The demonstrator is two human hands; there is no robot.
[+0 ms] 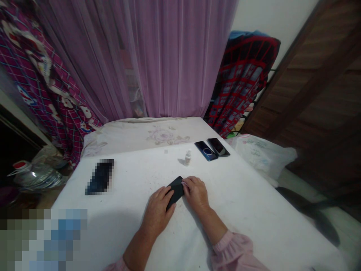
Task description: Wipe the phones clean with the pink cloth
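A dark flat phone (pixel 176 192) lies slanted on the white-covered table in front of me. My left hand (pixel 159 205) grips its near left part, with fingers over the top and the thumb along the lower edge. At the phone's far right edge, my right hand (pixel 196 191) is closed in a pinch. A small whitish scrap (pixel 184 183) shows between its fingertips, too small to make out its material. Just beyond the hands stands a small white bottle (pixel 187 158), upright.
Two more phones, one with a ring on its back (pixel 207 151) and one black (pixel 219 147), lie at the table's back right. A blurred dark object (pixel 100 177) is on the left. A plastic bag (pixel 262 154) sits past the right edge; a large water bottle (pixel 35 175) stands left.
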